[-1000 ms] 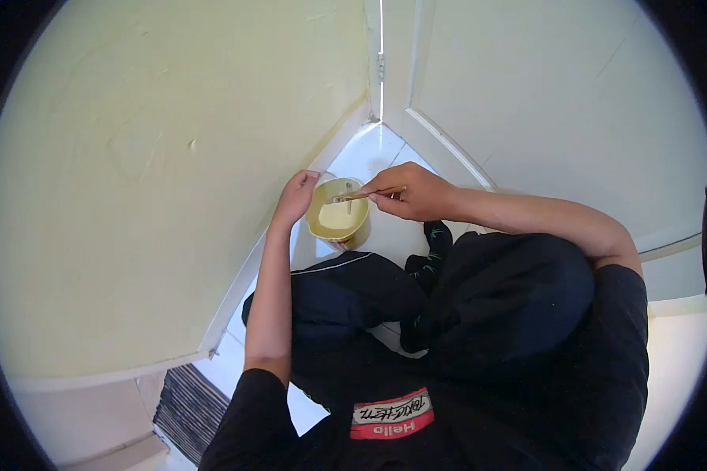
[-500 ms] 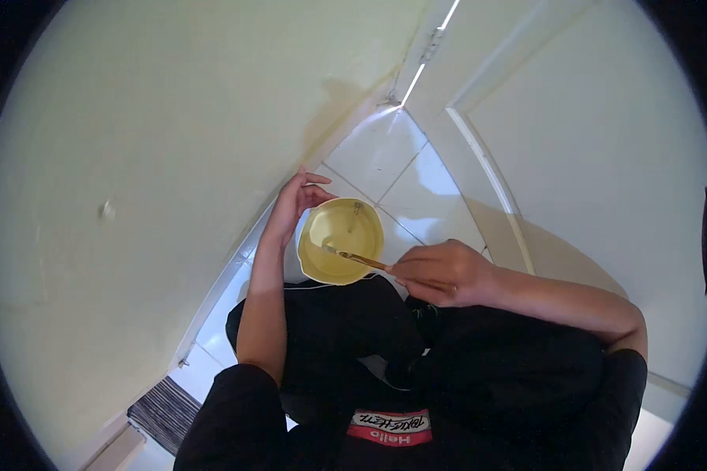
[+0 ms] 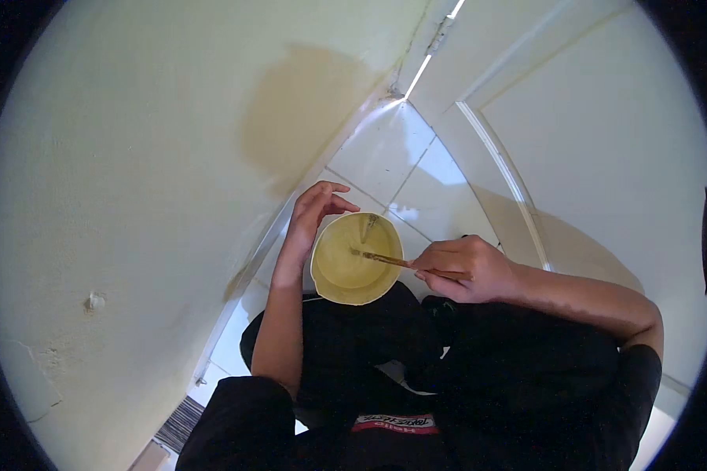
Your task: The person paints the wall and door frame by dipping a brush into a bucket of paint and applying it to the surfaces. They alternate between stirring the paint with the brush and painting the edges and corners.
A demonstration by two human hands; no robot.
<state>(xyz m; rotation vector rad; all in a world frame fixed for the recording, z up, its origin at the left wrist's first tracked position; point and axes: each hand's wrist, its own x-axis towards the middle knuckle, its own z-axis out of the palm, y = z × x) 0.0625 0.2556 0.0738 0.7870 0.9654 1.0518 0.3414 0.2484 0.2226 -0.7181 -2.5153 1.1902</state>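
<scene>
Nearest to me I am seeing my black clothing (image 3: 416, 369) and folded legs, since I am sitting on the white tiled floor (image 3: 404, 169) in a corner. Just beyond my knees my right hand (image 3: 463, 269) is pinching a thin brush (image 3: 381, 258) between closed fingers, its tip dipping inside the yellow bowl (image 3: 352, 263). My left hand (image 3: 313, 220) is curling loosely around the bowl's far-left rim, fingers half open and steadying it, though I cannot tell whether they are actually gripping. The bowl is holding a pale yellow liquid, so I judge the stirring or loading of the brush as under way, not finished. Farther off, the cream wall (image 3: 133, 157) and white door (image 3: 605, 133) are meeting at the corner.
</scene>
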